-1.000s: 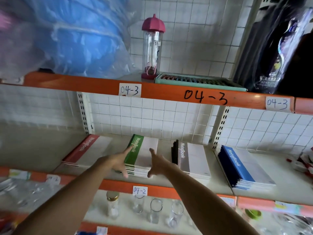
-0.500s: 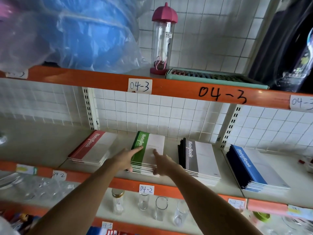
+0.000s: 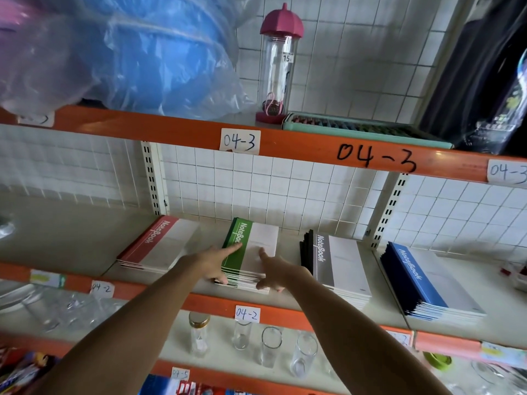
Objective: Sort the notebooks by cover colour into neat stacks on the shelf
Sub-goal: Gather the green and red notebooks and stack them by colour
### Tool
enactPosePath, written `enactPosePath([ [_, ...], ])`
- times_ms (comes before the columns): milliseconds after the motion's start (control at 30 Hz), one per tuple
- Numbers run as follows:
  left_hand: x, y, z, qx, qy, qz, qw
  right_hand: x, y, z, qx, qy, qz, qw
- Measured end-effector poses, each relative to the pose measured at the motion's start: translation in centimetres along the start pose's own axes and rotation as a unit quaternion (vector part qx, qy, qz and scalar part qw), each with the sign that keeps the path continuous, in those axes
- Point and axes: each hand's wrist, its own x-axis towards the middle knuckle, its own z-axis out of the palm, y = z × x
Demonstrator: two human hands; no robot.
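Head view: the stack of green-banded white paper notebooks (image 3: 248,252) lies mid-shelf, long axis running away from the person. The left hand (image 3: 212,262) and right hand (image 3: 275,270) flank its near end, fingers straight, touching, equally close

left hand (image 3: 213,262): forefinger straight, thumb down | right hand (image 3: 278,273): forefinger straight, thumb down | both arms outstretched

We cannot read the smeared label (image 3: 36,120) at the upper left; the right label (image 3: 507,172) is cut off.
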Motion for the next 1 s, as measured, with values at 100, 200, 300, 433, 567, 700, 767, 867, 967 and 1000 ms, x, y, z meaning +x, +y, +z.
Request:
enactPosePath([
  [100, 0.0, 0.1, 0.1, 0.007, -0.006, -0.001, 1.000, 0.2, -0.2, 0.3, -0.021, -0.003, 0.007, 1.000],
  [200, 0.0, 0.2, 0.5, 0.003, -0.006, 0.010, 1.000, 0.2, -0.2, 0.8, -0.027, -0.003, 0.009, 1.000],
  [300, 0.0, 0.1, 0.2, 0.009, -0.011, 0.025, 1.000, 0.2, -0.3, 0.5, -0.026, -0.006, 0.012, 1.000],
  [433, 0.7, 0.3, -0.8, 0.010, 0.007, 0.023, 1.000, 0.4, -0.3, -0.8, -0.049, 0.020, 0.009, 0.999],
  [567, 1.1, 0.2, -0.6, 0.022, 0.020, 0.027, 0.999, 0.5, -0.3, -0.5, -0.043, 0.036, 0.005, 0.998],
  [700, 1.4, -0.4, -0.4, 0.009, 0.023, 0.022, 0.999, 0.8, -0.2, 0.1, -0.036, 0.064, 0.001, 0.997],
  [767, 1.5, -0.4, -0.5, 0.012, 0.021, 0.019, 1.000, 1.0, 0.0, 0.4, -0.036, 0.077, 0.001, 0.996],
  [867, 1.5, -0.2, -0.3, 0.020, 0.017, 0.011, 1.000, 0.9, 0.1, 0.6, -0.038, 0.081, 0.001, 0.996],
  [967, 1.4, 0.0, -0.2, 0.025, 0.021, 0.006, 0.999, 1.0, 0.0, 0.6, -0.045, 0.076, 0.002, 0.996],
  [1000, 1.4, 0.3, -0.2, 0.024, 0.018, 0.003, 1.000, 0.9, -0.1, 0.4, -0.046, 0.074, 0.006, 0.996],
])
